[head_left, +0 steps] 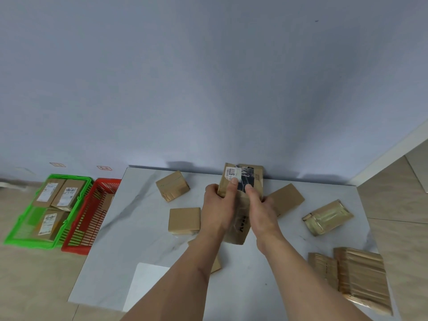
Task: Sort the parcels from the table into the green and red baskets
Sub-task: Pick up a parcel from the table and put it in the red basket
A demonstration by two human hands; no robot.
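Both forearms extended; left hand [218, 206] & right hand [260, 205] side by side, thumbs forward, fingers prob. curled under.

Plain pale blue-grey wall [208, 77] behind; beige tiled floor [393, 193]; two small red-outlined stickers [104, 168], poss. labels, low on wall.

I take this for a plain indoor parcel-sorting corner: taped cardboard parcels [172, 186] scattered over a marble-look table [129, 228], green basket [27, 232] and red basket [92, 218] on tiled floor [393, 193], against a bare wall [208, 77].

Cardboard parcel [240, 200], glossy tape; marble-look table [129, 228].
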